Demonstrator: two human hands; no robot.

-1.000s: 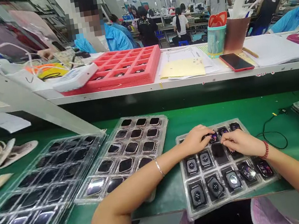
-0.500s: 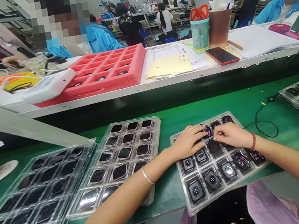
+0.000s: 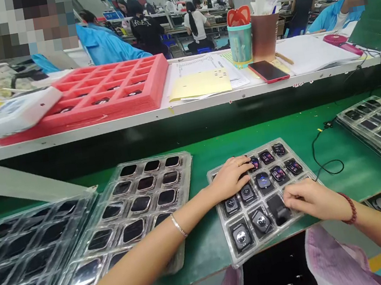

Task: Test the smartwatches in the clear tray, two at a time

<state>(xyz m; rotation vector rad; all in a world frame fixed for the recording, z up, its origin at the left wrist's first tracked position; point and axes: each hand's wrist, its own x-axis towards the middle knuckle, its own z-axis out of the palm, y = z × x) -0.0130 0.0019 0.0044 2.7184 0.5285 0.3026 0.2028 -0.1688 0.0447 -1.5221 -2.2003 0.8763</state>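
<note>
Green factory table (image 3: 361,168): at its front edge, left hand (image 3: 230,178) is laid half-open on the watch tray (image 3: 226,238); right hand (image 3: 311,200) is curled over a dark watch (image 3: 277,209), grasp indiscernible.

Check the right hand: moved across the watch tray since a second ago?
Yes. Against the watch tray, the right hand drew back from the far rows beside the left hand to the near right edge.

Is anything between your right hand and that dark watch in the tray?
Nothing visible. The fingers of the right hand touch the dark watch in the front row of the tray; nothing lies between them.
</note>
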